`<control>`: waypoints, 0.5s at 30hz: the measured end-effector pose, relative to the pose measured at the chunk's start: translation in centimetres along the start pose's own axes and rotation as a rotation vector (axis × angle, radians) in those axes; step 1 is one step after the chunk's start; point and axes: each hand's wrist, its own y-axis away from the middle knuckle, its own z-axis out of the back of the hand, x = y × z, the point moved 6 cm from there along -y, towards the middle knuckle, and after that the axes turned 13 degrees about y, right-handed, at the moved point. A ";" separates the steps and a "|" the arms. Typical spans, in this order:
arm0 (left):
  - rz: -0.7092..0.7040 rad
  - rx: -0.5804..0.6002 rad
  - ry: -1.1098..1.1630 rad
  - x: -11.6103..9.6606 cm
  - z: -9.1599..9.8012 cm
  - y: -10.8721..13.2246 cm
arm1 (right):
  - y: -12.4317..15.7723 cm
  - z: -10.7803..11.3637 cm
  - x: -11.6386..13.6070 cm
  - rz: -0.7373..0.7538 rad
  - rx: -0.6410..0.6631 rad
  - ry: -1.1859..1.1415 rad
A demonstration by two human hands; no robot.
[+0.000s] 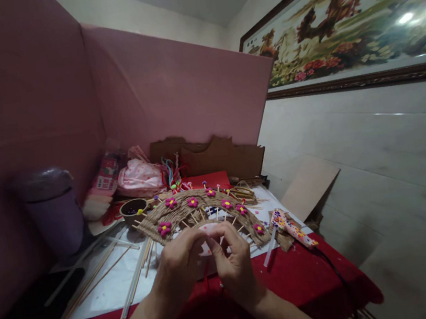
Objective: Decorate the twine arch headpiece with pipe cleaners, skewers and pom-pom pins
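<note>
My left hand [181, 269] and my right hand [233, 265] meet over the red tablecloth [313, 282], fingertips pinched together on a small pale pink piece [208, 230]. Just beyond them lies an arch woven of jute twine [199, 206] on wooden sticks, dotted with several pink flowers with yellow centres. What exactly the pinched piece is I cannot make out.
A patterned glue gun [292, 228] with a black cord lies to the right of the arch. Long wooden sticks [95, 279] lie on white paper at left. A small brown bowl [133, 209], a purple bin [51, 211], pink bags [140, 177] and cardboard [221, 158] stand behind. Pink boards wall the back.
</note>
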 end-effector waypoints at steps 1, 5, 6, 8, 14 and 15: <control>-0.037 0.011 -0.022 -0.2 0.0 0.0 | 0.0 0.0 -0.1 -0.009 0.002 -0.004; -0.092 0.020 -0.101 -0.7 -0.1 -0.1 | 0.0 -0.1 -0.2 -0.043 0.023 -0.043; -0.063 0.001 -0.101 -0.6 0.0 0.0 | 0.0 -0.1 -0.1 -0.050 0.031 -0.057; 0.037 -0.044 -0.067 0.1 0.2 0.2 | 0.0 -0.2 -0.1 -0.061 0.041 -0.072; 0.221 -0.119 0.037 1.4 1.6 -0.2 | 0.3 0.0 -0.3 -0.027 0.010 -0.013; 0.191 -0.129 -0.004 1.2 2.5 -0.7 | 0.4 -0.1 -0.2 0.002 0.002 0.009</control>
